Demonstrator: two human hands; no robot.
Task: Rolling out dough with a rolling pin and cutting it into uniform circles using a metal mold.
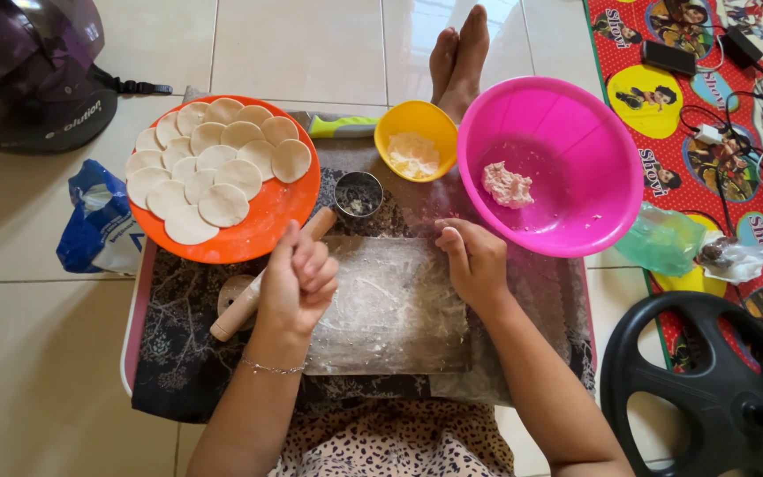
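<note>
The left hand (298, 281) curls loosely, fingers bunched together, just beside the pale wooden rolling pin (262, 287); whether it actually pinches anything cannot be told. The right hand (474, 261) lies knuckles-up, fingers curled down on the floured clear plastic sheet (390, 309), holding nothing that shows. The pin rests slantwise, one end by the orange round plastic plate (262, 231) stacked with thin, matt dough discs (214, 172). A small metal ring cutter (358, 193) sits between the plate and the yellow bowl of flour (414, 137). The glossy pink plastic basin (576, 159) holds one ragged dough lump (506, 185). Being round, the pin could roll off and nudge the plate; overlapping discs may stick together.
</note>
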